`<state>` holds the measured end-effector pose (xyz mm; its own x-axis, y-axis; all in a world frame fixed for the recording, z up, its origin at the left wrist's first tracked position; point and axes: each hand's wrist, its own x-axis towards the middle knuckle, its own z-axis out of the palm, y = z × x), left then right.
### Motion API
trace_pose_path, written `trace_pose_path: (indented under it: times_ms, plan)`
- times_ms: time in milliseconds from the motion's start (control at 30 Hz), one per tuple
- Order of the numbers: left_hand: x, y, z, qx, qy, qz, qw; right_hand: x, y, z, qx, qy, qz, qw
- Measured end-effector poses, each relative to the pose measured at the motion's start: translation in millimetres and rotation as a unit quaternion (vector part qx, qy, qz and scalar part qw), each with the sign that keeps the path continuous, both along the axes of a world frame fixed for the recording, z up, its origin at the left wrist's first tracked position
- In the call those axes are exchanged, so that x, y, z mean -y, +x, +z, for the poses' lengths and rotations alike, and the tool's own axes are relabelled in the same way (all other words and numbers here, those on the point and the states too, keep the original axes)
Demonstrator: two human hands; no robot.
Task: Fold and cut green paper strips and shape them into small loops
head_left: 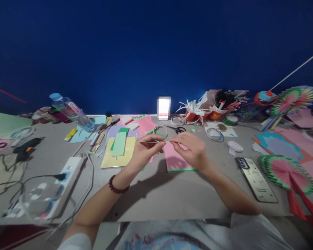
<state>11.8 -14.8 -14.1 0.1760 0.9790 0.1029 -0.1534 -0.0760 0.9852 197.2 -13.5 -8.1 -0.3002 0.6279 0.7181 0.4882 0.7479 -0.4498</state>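
Above the middle of the table, my left hand (148,147) and my right hand (190,147) meet fingertip to fingertip. Both pinch a thin pale strip (156,141), too fine to tell whether it is paper or wire. A dark red bead bracelet circles my left wrist. Beneath my right hand lies a pink paper sheet (173,161) with a green lower edge. Left of my left hand, light green paper strips (119,144) rest on a yellow pack (131,161). Just beyond the hands are black-handled scissors (179,130) and a coil of pale wire (160,131).
A power strip (70,187) with plugs and cables, a glue gun (27,149) and a leaning water bottle (75,111) occupy the left. Red cups (216,113) stand at the back. At right lie a phone (257,180), a pink-green paper fan (288,170) and coloured paper (279,144).
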Motion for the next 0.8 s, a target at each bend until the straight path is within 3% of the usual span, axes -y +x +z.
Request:
trace_pose_path:
  times_ms: [267, 367, 433, 500, 567, 633, 700, 800]
  plan:
    - [3, 6, -6.0, -0.044, 0.137, 0.044, 0.989, 8, -5, 6.4, -0.006, -0.081, 0.020, 0.997]
    - [2, 3, -8.5, -0.081, 0.227, 0.052, 0.969, 6, -4, 5.2, -0.059, -0.184, 0.043, 0.980]
    - [2, 0, -11.3, -0.110, 0.287, 0.036, 0.951, 2, -1, 1.8, -0.113, -0.308, 0.094, 0.940]
    - [1, -3, -16.0, -0.143, 0.335, 0.026, 0.931, -3, 3, -3.6, -0.171, -0.428, 0.153, 0.874]
    - [1, -5, -21.6, -0.177, 0.379, 0.018, 0.908, -7, 8, -9.9, -0.222, -0.510, 0.188, 0.809]
    - [1, -4, -26.6, -0.201, 0.408, -0.002, 0.890, -8, 13, -16.2, -0.261, -0.557, 0.193, 0.764]
    - [2, -1, -30.2, -0.225, 0.409, -0.030, 0.884, -5, 20, -22.4, -0.282, -0.582, 0.179, 0.742]
    - [3, 7, -36.5, -0.274, 0.407, -0.064, 0.869, 3, 36, -33.2, -0.281, -0.591, 0.132, 0.745]
